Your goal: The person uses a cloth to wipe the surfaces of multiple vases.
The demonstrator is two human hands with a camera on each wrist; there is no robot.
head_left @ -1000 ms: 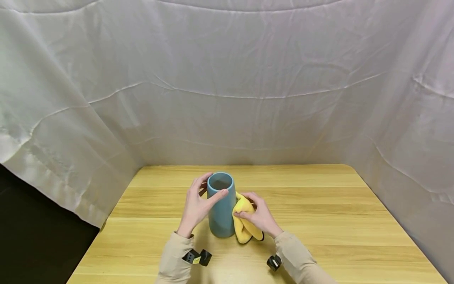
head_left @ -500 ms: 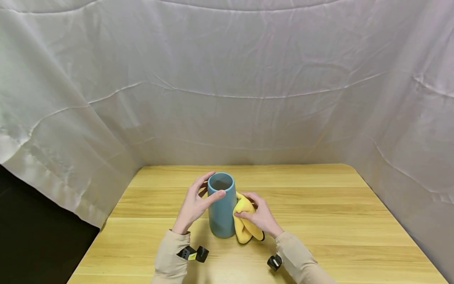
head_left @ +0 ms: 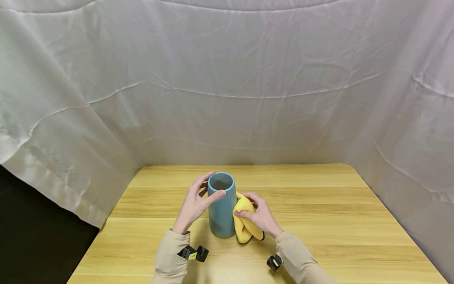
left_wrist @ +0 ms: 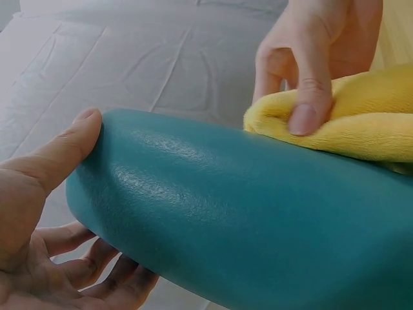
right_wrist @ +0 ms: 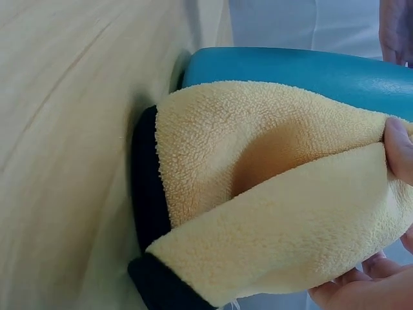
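A tall blue-green vase (head_left: 222,215) stands upright on the wooden table, its round mouth facing up. Around its upper part, from the left, my left hand (head_left: 194,203) holds it, thumb on the near side just under the rim and fingers behind. On the vase's right side, my right hand (head_left: 260,216) pinches a folded yellow cloth (head_left: 242,228) between thumb and fingers. In the left wrist view the cloth (left_wrist: 361,123) lies along the wall of the vase (left_wrist: 213,200). The right wrist view shows its fluffy folds and dark-edged lower end (right_wrist: 151,184) down by the tabletop.
The light wooden tabletop (head_left: 337,221) extends to both sides of the vase. Pale grey fabric (head_left: 234,118) hangs behind the table and along its sides. A black area (head_left: 35,228) lies beyond the left edge. Small black cameras sit on both wrists.
The left hand's thumb has slid slightly left along the vase below the rim, and the left forearm has shifted a little left. The right hand and the cloth have hardly moved.
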